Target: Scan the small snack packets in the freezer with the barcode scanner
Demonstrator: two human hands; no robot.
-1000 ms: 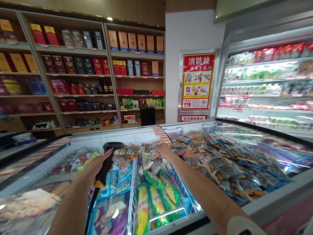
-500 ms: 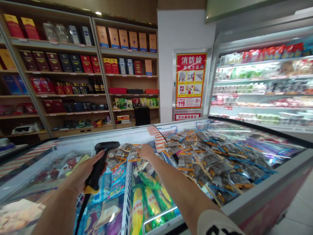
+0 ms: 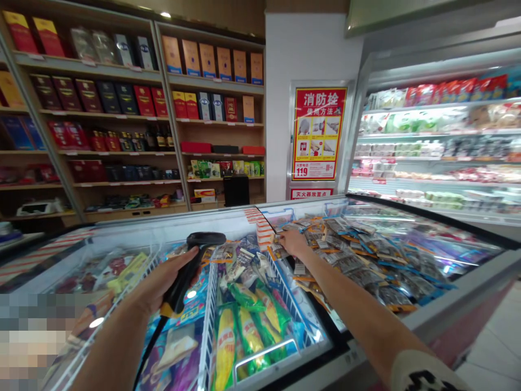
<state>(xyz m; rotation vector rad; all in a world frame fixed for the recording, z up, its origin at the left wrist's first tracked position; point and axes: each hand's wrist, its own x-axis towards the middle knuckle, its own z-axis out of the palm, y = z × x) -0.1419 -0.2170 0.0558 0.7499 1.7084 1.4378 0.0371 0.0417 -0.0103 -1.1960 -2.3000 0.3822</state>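
Observation:
My left hand (image 3: 175,274) is wrapped round the handle of a black barcode scanner (image 3: 207,239) with a yellow trim and a hanging cable. It hovers above the freezer's left half, with the scanner head near a few small clear packets (image 3: 222,252). Over on the right, the fingers of my right hand (image 3: 293,242) close on a small clear packet with an orange edge (image 3: 277,250), at the left end of a heap of similar packets (image 3: 350,260) on the freezer's glass lid. My fingertips are partly hidden.
The chest freezer (image 3: 280,366) has white wire baskets (image 3: 209,320) holding yellow and green corn-shaped packs (image 3: 226,342) and blue bags. Behind stand shelves of boxed goods (image 3: 122,118), a red wall sign (image 3: 319,136) and a lit chiller (image 3: 439,152).
My right hand has moved right, from the packets above the basket to the heap's left end. My left hand and the scanner have shifted right, over where those packets lie.

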